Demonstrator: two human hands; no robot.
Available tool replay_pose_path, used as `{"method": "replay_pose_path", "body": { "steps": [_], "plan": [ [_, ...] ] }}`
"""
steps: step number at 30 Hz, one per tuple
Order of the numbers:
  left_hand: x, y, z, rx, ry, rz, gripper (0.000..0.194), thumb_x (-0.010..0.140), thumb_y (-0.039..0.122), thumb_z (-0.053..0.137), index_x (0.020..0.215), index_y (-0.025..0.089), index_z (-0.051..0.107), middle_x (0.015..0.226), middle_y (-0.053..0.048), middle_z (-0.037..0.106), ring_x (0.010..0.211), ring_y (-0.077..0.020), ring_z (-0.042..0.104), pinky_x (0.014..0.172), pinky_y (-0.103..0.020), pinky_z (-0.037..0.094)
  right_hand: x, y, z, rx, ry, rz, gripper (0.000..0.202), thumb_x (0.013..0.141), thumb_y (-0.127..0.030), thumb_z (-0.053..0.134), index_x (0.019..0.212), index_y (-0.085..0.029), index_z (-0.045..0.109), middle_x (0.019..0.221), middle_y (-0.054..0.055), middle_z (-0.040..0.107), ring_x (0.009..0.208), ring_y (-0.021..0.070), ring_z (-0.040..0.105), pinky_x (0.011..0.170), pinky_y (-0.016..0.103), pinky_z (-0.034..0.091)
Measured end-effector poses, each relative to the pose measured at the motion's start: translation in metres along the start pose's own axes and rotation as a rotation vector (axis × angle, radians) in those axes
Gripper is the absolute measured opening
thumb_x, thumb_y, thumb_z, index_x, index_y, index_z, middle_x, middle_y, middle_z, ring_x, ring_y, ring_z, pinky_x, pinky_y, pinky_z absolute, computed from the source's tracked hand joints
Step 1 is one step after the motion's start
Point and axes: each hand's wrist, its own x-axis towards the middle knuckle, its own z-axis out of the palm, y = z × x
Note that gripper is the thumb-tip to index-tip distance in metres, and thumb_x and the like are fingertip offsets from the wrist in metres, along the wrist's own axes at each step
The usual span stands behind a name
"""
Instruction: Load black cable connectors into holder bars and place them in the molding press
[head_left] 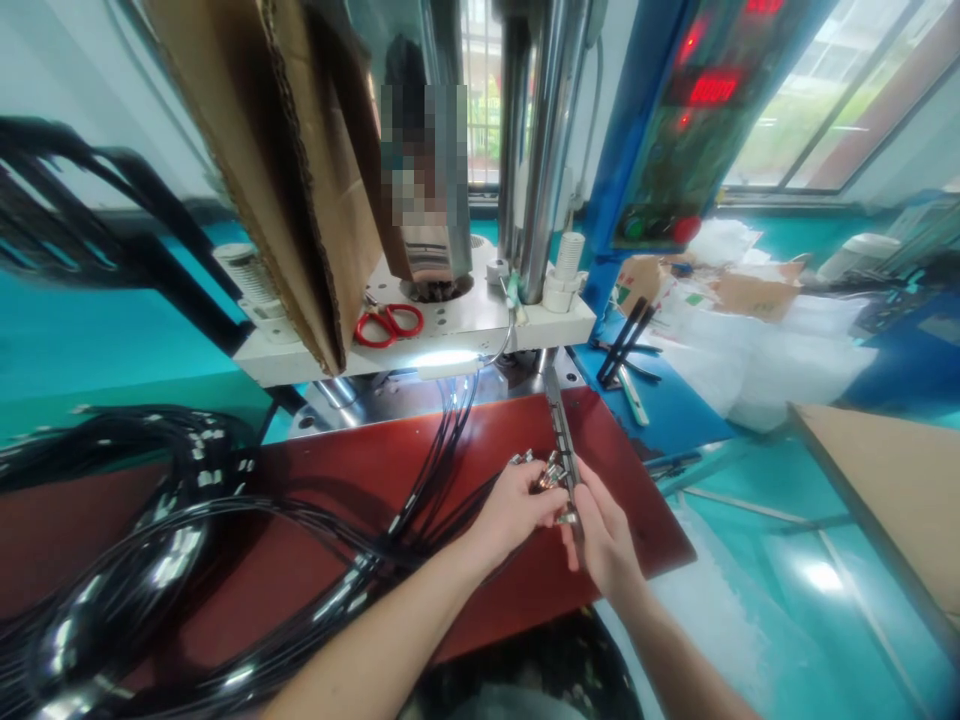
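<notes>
My left hand grips a cluster of metal connector ends on thin black cables. My right hand holds a long dark metal fixture bar that reaches back toward the press. Both hands meet over the red work mat, with the connectors pressed against the bar. The cables run left from my hand into a big coiled bundle and up under the machine table.
A vertical press with steel columns stands behind the mat; red scissors lie on its white plate. Cardboard hangs at the left. Black pliers lie on a blue surface at the right, beside white plastic bags. A blue control panel shows red digits.
</notes>
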Motion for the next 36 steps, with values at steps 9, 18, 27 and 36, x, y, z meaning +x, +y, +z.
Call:
{"method": "replay_pose_path", "body": {
  "steps": [9,18,27,36],
  "plan": [
    [0.0,0.002,-0.015,-0.088,0.059,0.005,0.02,0.07,0.034,0.058,0.07,0.016,0.048,0.053,0.007,0.042,0.045,-0.0052,0.035,0.045,-0.018,0.027,-0.001,0.001,-0.004,0.146,0.043,0.02,0.061,0.083,-0.049,0.045,0.132,-0.014,0.034,0.042,-0.007,0.049,0.027,0.0085,0.04,0.027,0.018,0.033],
    [0.002,0.002,-0.012,0.018,0.078,0.065,0.018,0.068,0.03,0.059,0.062,0.014,0.055,0.06,0.003,0.054,0.058,-0.0093,0.045,0.062,-0.022,0.035,-0.003,0.0,-0.006,0.122,-0.02,0.032,0.055,0.084,-0.046,0.043,0.131,-0.016,0.036,0.041,-0.007,0.05,0.026,0.007,0.04,0.026,0.015,0.032],
    [0.003,0.012,-0.016,0.134,-0.039,-0.035,0.02,0.065,0.028,0.058,0.053,0.014,0.052,0.046,0.004,0.046,0.044,-0.0068,0.037,0.05,-0.021,0.029,-0.002,0.003,-0.011,0.108,-0.086,0.058,0.058,0.084,-0.046,0.044,0.131,-0.014,0.036,0.041,-0.005,0.052,0.026,0.0066,0.04,0.026,0.015,0.031],
    [0.002,0.004,-0.015,0.101,-0.005,-0.044,0.013,0.063,0.023,0.057,0.055,0.014,0.051,0.045,0.005,0.045,0.044,-0.0066,0.038,0.051,-0.021,0.031,0.0,0.004,-0.006,-0.104,-0.13,0.006,0.056,0.086,-0.046,0.039,0.134,-0.017,0.033,0.046,-0.006,0.051,0.029,0.0054,0.04,0.029,0.015,0.033]
  ]
}}
